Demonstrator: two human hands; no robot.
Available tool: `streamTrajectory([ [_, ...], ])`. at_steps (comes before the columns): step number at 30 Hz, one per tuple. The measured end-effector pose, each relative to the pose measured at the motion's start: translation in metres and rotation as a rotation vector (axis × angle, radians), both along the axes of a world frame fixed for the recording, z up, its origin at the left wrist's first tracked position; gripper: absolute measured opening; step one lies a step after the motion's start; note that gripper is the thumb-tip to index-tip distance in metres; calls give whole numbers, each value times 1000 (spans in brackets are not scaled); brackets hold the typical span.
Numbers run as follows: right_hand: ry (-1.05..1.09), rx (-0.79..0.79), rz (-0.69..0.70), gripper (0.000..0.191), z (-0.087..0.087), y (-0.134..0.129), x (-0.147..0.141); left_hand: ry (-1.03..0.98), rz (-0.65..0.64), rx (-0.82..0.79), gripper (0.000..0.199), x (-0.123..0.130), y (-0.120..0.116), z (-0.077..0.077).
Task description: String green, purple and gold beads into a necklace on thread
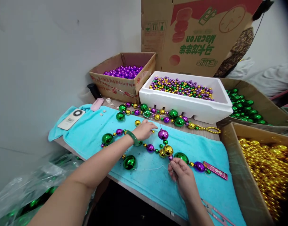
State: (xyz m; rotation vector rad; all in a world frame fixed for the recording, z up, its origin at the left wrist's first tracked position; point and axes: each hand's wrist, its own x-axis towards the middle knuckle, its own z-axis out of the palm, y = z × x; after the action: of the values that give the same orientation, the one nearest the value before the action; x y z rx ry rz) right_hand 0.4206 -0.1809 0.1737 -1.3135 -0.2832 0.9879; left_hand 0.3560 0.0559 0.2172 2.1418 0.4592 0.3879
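Observation:
My right hand (182,175) pinches the lower end of a short bead strand, at a small purple bead (170,158). Above it stand a big gold bead (168,150), small green beads and a big purple bead (163,134), with a thin needle or wire tip at the top. My left hand (145,130), with a green bangle (132,138) on its wrist, reaches across the towel, index finger stretched out beside a small gold bead (153,131). Below the left hand lies a bead string with a purple bead (150,148) and a green bead (107,138).
A turquoise towel (144,175) covers the table. Behind stand a carton of purple beads (113,83) and a white foam box (188,105) of mixed beads. At right are cartons of green beads (246,108) and gold beads (266,166). Thread snips (216,213) lie at the front right.

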Motion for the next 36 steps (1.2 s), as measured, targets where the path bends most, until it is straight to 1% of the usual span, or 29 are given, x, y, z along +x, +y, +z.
streamTrajectory([
  [2, 28, 8, -34, 33, 1, -1, 1, -15, -4, 63, 23, 10, 3, -15],
  [5, 41, 16, -67, 33, 1, -4, 4, -36, 31, 48, 27, 19, 3, -31],
  [7, 31, 10, -75, 33, 1, -7, 5, -47, 65, 15, 29, 22, 2, -34],
  [8, 26, 1, -76, 34, 0, -8, 6, -50, 75, -2, 27, 23, 2, -32],
  [10, 15, -22, -76, 35, -2, -10, 6, -52, 100, -41, 19, 22, 2, -24],
  [11, 12, -31, -75, 35, -3, -11, 5, -56, 125, -115, 13, 21, 2, -18],
  [12, 9, -38, -73, 35, -4, -11, 5, -66, 150, -241, 8, 19, 2, -11],
  [15, 2, -49, -62, 34, -4, -9, 3, -147, 193, -778, 16, 9, -1, 12],
  [16, -3, -52, -57, 34, -3, -8, 2, -182, 193, -928, 17, 5, -3, 18],
  [17, -11, -56, -53, 35, -2, -7, 2, -212, 187, -1020, 17, 1, -5, 24],
  [18, -19, -59, -49, 35, -1, -6, 1, -233, 183, -1074, 17, -3, -7, 29],
  [20, -33, -64, -41, 35, 2, -5, 1, -255, 185, -1119, 16, -8, -10, 35],
  [23, -44, -70, -29, 36, 4, -4, -1, -276, 192, -1133, 13, -12, -13, 39],
  [29, -59, -56, -29, 33, 5, -4, -4, -306, 213, -1203, 10, -14, -14, 38],
  [36, -73, -47, -18, 34, 8, -3, -6, -337, 219, -1285, 17, -17, -14, 36],
])
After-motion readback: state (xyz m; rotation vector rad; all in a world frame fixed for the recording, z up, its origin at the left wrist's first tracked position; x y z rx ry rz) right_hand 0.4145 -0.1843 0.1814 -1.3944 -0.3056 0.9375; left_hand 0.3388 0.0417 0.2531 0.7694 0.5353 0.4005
